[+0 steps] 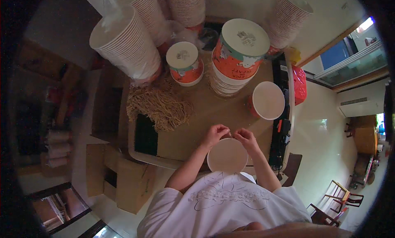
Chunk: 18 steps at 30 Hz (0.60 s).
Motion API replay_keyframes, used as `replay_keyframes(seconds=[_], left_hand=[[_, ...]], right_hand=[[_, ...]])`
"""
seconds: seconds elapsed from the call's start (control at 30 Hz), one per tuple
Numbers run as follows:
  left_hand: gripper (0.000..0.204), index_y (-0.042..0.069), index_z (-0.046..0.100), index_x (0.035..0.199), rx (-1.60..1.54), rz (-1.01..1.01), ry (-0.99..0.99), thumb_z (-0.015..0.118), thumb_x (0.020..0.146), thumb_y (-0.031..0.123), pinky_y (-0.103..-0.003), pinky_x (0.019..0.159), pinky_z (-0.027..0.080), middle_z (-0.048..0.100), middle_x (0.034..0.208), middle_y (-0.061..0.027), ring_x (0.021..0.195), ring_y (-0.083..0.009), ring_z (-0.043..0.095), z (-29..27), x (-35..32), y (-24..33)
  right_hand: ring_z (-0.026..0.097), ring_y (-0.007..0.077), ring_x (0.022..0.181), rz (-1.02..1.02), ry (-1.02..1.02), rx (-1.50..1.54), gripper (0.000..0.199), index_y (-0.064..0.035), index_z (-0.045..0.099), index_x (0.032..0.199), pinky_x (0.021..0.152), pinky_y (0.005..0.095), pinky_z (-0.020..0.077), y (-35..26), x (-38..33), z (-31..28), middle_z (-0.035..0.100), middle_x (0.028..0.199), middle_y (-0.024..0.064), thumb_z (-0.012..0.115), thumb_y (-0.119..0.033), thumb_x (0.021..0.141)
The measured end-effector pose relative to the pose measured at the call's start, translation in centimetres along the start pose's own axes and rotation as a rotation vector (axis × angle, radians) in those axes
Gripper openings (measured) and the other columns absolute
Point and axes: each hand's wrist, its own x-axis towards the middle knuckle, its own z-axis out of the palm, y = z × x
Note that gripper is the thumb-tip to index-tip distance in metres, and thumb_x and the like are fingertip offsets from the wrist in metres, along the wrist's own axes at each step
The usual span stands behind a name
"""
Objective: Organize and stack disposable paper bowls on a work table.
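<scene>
A white paper bucket [227,156] stands against my shirt at the table's near edge, its round opening towards me. My left hand [215,135] is at its far rim, fingers pinched together. Just to the right, my right hand [247,140] is pinched in the same way, its fingertips close to the left ones. Whatever lies between the fingertips is too small to make out. Beyond my left hand lies a heap of tan paper cords [162,108]. A second bucket [268,100], open at the top, stands beyond my right hand.
Upside-down orange-and-white buckets form a tall stack [238,52] and a smaller one [184,63] at the back. Plastic-wrapped bucket stacks [123,44] crowd the far left. Black cables and a power strip [281,133] run along the table's right edge. A cardboard box [131,184] sits lower left.
</scene>
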Motion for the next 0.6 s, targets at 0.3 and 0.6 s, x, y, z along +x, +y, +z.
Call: replay_keyframes(seconds=[0.3,0.6], left_hand=[[0.010,0.001,0.057,0.078,-0.026,-0.029,0.027,0.057,0.078,0.011,-0.022,0.061,0.046,0.059,0.072,-0.0044,0.065,-0.0099,0.056,0.1,0.0,0.4],[0.012,0.004,0.057,0.074,-0.006,-0.066,0.059,0.059,0.077,0.015,-0.023,0.061,0.046,0.058,0.072,-0.0031,0.066,-0.0097,0.055,0.1,0.2,0.4]], right_hand=[[0.048,0.0066,0.067,-0.020,-0.020,-0.197,0.013,-0.0027,0.055,0.081,0.060,0.0202,0.0397,-1.3,-0.3,0.7,0.055,0.073,0.0002,0.059,-0.014,0.077],[0.049,0.0067,0.066,-0.048,-0.034,-0.314,0.014,-0.0010,0.056,0.081,0.059,0.0205,0.0393,-0.5,0.4,0.9,0.055,0.070,0.0008,0.059,-0.014,0.077]])
